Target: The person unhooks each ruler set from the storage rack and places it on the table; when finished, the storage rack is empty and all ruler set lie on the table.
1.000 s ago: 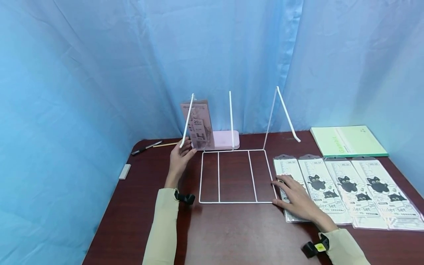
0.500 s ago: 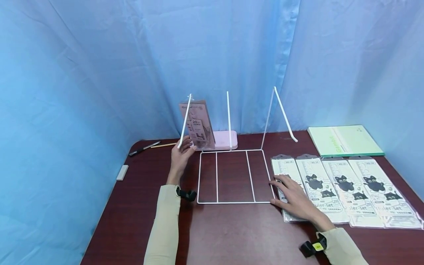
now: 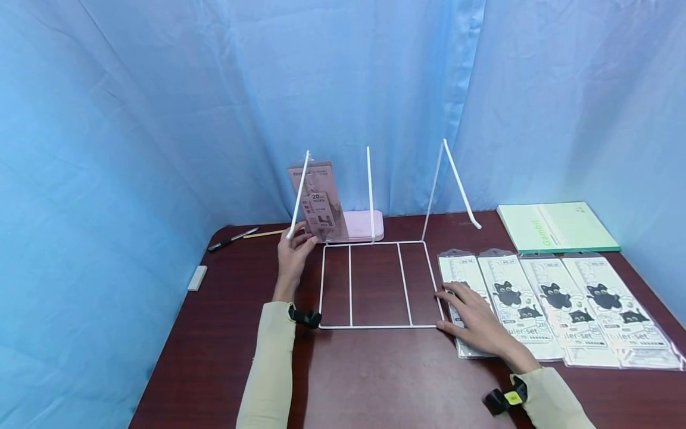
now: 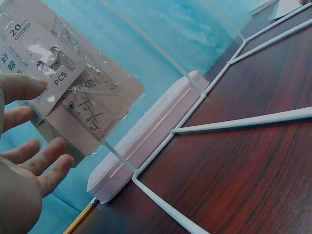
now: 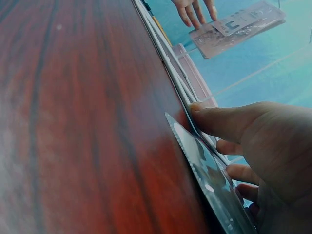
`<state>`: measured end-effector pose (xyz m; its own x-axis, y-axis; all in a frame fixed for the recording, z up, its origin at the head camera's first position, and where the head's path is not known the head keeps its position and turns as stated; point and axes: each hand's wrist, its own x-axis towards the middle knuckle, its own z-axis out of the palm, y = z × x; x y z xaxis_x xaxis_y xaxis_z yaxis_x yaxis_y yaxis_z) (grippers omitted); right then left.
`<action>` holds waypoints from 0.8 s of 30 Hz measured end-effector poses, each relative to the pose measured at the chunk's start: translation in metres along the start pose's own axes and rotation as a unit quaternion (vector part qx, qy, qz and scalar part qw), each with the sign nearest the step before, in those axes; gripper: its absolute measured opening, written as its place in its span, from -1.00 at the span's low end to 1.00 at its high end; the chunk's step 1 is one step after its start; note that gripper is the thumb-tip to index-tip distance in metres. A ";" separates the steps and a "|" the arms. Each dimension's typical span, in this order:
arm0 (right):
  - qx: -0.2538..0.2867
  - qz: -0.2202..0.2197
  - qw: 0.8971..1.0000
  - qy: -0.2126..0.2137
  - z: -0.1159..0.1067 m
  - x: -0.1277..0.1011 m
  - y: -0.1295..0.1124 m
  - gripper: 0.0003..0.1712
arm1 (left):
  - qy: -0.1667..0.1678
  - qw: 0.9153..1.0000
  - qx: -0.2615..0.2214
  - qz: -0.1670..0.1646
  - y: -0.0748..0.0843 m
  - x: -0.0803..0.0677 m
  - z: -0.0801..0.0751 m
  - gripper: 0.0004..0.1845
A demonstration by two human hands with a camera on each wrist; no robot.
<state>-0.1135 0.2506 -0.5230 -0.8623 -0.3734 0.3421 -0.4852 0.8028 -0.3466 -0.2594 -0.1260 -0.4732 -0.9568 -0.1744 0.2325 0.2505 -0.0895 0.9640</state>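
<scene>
Your left hand (image 3: 292, 253), fingers straight, touches the pink ruler pack (image 3: 319, 202) standing just above it against the wire rack (image 3: 375, 285); your right hand (image 3: 477, 322) lies flat on the nearest cat ruler set (image 3: 462, 280).

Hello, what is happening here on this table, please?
A person sits at a dark wooden table with a white wire rack in front of them. The left hand touches a pink ruler pack standing upright at the rack's left divider. The right hand rests flat on the nearest of four cat-printed ruler packs lying in a row beside the rack.
</scene>
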 end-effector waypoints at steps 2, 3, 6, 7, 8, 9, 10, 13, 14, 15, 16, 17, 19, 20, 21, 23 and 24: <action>0.000 0.002 1.000 -0.001 0.000 0.000 0.000 -0.33 | 0.008 1.000 0.001 0.007 0.000 -0.001 0.001 -0.49; 0.000 0.004 1.000 -0.002 0.000 0.000 0.000 -0.33 | 0.011 1.000 0.003 0.009 0.001 -0.002 0.002 -0.49; 0.000 0.005 1.000 -0.003 0.000 0.000 0.000 -0.32 | 0.020 1.000 0.003 0.015 0.000 -0.003 0.003 -0.47; 0.000 0.004 1.000 -0.003 0.000 0.000 0.000 -0.32 | 0.023 1.000 0.003 0.018 0.000 -0.004 0.003 -0.46; 0.000 0.004 1.000 -0.002 0.000 0.000 0.000 -0.32 | 0.026 0.999 0.003 0.020 -0.001 -0.004 0.004 -0.46; -0.001 0.003 1.000 -0.002 0.000 0.000 0.000 -0.32 | 0.028 0.999 0.001 0.022 -0.001 -0.005 0.004 -0.46; -0.001 0.002 1.000 -0.001 0.000 0.000 0.000 -0.32 | 0.031 0.999 -0.001 0.025 -0.002 -0.005 0.005 -0.47; -0.002 -0.001 1.000 0.002 0.000 0.000 0.000 -0.32 | 0.036 0.999 -0.011 0.027 -0.003 -0.005 0.007 -0.49; -0.002 -0.002 1.000 0.003 0.000 0.000 0.000 -0.32 | 0.037 0.999 -0.014 0.024 -0.003 -0.006 0.008 -0.51; -0.002 -0.003 1.000 0.003 0.000 0.000 0.000 -0.32 | 0.037 0.999 -0.019 0.022 -0.003 -0.006 0.008 -0.51; -0.002 -0.003 1.000 0.002 0.000 0.000 0.000 -0.32 | 0.038 0.999 -0.024 0.019 -0.003 -0.006 0.009 -0.51; -0.001 -0.003 1.000 0.001 0.000 0.000 0.000 -0.32 | 0.037 0.999 -0.029 0.016 -0.003 -0.006 0.009 -0.51; 0.000 -0.002 1.000 -0.001 0.000 0.000 0.000 -0.32 | 0.035 0.999 -0.035 0.014 -0.003 -0.005 0.010 -0.51; 0.001 -0.001 1.000 -0.002 0.000 0.000 0.000 -0.32 | 0.035 0.999 -0.036 0.013 -0.003 -0.005 0.011 -0.51; 0.001 -0.001 1.000 -0.003 0.000 0.000 0.000 -0.32 | 0.034 0.999 -0.036 0.011 -0.003 -0.005 0.012 -0.52; 0.001 0.000 1.000 -0.004 0.000 0.000 -0.001 -0.33 | 0.033 0.999 -0.035 0.007 -0.003 -0.004 0.013 -0.53; 0.000 0.000 1.000 -0.003 0.000 0.000 -0.001 -0.33 | 0.033 0.999 -0.031 0.004 -0.003 -0.003 0.014 -0.53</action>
<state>-0.1131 0.2504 -0.5224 -0.8636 -0.3759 0.3359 -0.4846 0.8027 -0.3475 -0.2592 -0.1116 -0.4753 -0.9437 -0.2393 0.2285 0.2682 -0.1485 0.9519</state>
